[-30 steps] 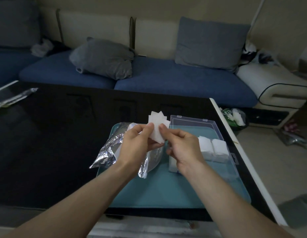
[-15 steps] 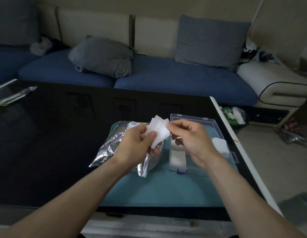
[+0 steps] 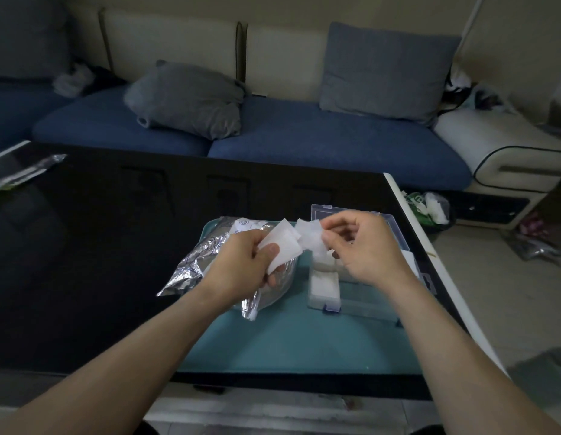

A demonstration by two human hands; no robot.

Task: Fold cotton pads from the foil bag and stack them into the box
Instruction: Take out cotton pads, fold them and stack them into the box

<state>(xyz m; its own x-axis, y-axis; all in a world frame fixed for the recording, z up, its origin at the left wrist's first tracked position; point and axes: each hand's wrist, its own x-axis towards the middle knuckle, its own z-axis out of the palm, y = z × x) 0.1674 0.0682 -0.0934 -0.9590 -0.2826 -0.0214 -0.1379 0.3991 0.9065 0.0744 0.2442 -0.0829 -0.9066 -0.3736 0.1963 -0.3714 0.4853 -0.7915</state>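
Note:
My left hand (image 3: pixel 244 262) holds a small stack of white cotton pads (image 3: pixel 280 246) between thumb and fingers, above the crumpled foil bag (image 3: pixel 194 265). My right hand (image 3: pixel 364 246) pinches one thin pad (image 3: pixel 309 235) by its edge, next to the stack and just apart from it. Under my right hand sits the clear plastic box (image 3: pixel 323 296) with its lid (image 3: pixel 395 230) open behind. Folded white pads (image 3: pixel 323 282) lie in its left compartment; the rest of the box is mostly hidden by my hand.
Bag and box rest on a teal tray (image 3: pixel 298 340) on a black glossy table (image 3: pixel 100 246) whose white right edge (image 3: pixel 430 255) runs close to the box. A second foil wrapper (image 3: pixel 21 174) lies at the table's far left. A blue sofa (image 3: pixel 304 142) stands behind.
My right hand has drawn one pad off the stack and moved right and up over the box. My left hand keeps the other pads, lowered slightly toward the bag.

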